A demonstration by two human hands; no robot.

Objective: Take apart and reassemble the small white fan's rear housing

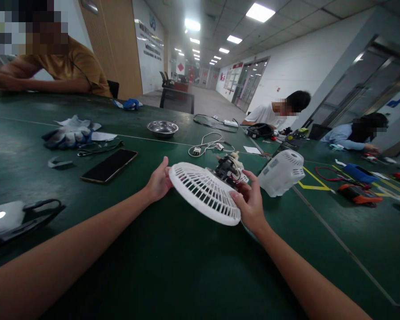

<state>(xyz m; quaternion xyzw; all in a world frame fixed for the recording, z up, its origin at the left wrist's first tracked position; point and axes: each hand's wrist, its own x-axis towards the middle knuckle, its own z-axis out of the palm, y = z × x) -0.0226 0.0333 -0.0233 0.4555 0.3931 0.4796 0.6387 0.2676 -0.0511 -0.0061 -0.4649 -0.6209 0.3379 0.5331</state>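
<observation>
Tilted above the green tabletop is a round white fan grille (pixel 203 189) with radial slots. A dark motor assembly (pixel 228 166) with pale plastic parts and red wires sits on its far side. My left hand (pixel 159 181) grips the left rim, thumb up, its other fingers partly hidden behind the edge. My right hand (pixel 251 202) is closed on the right side of the grille, with the thumb on its face and the fingers by the motor. A white vented plastic housing (pixel 280 173) stands on the table just right of that hand.
On the green table (pixel 173 271) lie a phone (pixel 110 165), gloves (pixel 70 132), a metal bowl (pixel 162 128) and a white cable (pixel 208 141). A white device (pixel 6 218) is at near left, an orange multimeter (pixel 358 194) at right. Several people sit around.
</observation>
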